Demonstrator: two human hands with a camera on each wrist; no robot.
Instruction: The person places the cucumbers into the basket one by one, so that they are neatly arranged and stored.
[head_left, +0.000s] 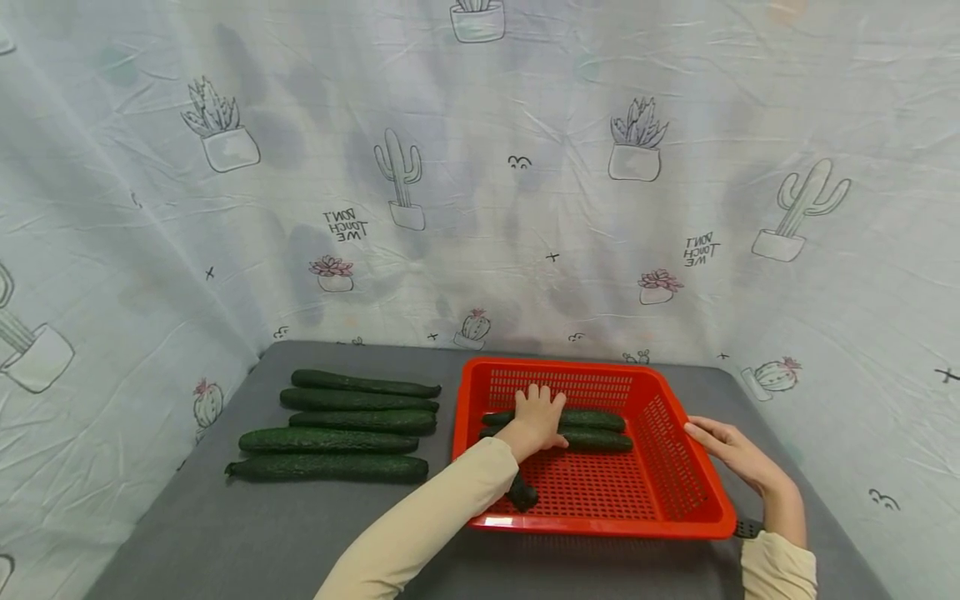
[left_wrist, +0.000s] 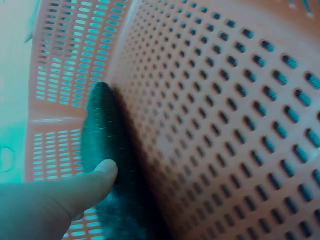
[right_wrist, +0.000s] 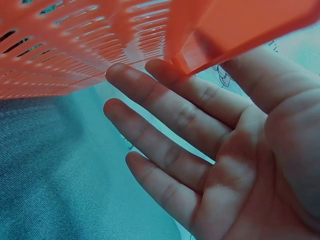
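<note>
A red plastic basket (head_left: 585,527) with perforated walls stands on the right half of the grey table. Inside it, my left hand (head_left: 534,421) reaches over two dark green cucumbers (head_left: 596,439) lying side by side. Its thumb (left_wrist: 97,180) lies against one cucumber (left_wrist: 107,135); the other fingers are out of sight in the left wrist view. A dark green end (head_left: 522,493) of another cucumber shows beside my left sleeve, the rest hidden. On the basket's right side, my right hand (head_left: 731,450) holds the rim, thumb on top and fingers (right_wrist: 172,110) extended below it.
Several cucumbers (head_left: 330,467) lie in a row on the table's left half, roughly parallel to its back edge. A white curtain (head_left: 480,200) printed with potted cacti hangs behind the grey table (head_left: 315,533) and along its sides.
</note>
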